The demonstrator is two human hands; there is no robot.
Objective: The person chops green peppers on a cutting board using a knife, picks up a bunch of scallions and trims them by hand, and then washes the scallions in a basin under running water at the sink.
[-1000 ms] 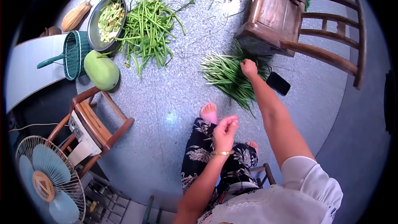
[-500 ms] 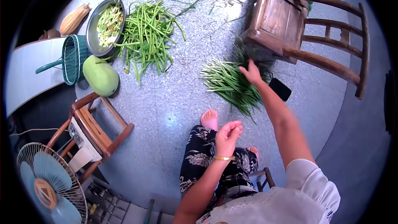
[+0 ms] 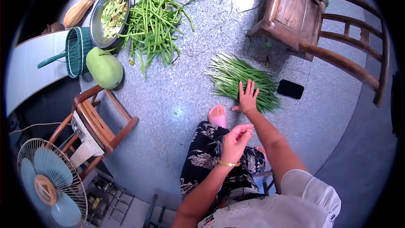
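A bunch of Chinese chives (image 3: 230, 76) lies on the floor, its white ends toward the left and its green leaves toward the right. My right hand (image 3: 248, 98) rests on the near side of the bunch, fingers spread and not wrapped round it. Above my lap, my left hand (image 3: 235, 143) is held with fingers curled in and the tips close to the thumb. Whatever sits between those fingers, if anything, is too small to make out. Just right of the chives lies a black phone (image 3: 290, 89).
A wooden chair (image 3: 291, 12) stands at the upper right. Long beans (image 3: 154, 25), a metal bowl (image 3: 95, 27) of trimmings, a wax gourd (image 3: 104, 69), a green basket (image 3: 80, 55) and a tan squash (image 3: 78, 12) are at the left. A fan (image 3: 52, 185) stands lower left.
My right hand has drawn back from beside the chair to the near side of the chives and spread flat on them. Dark leafy strands near the chair no longer show there.
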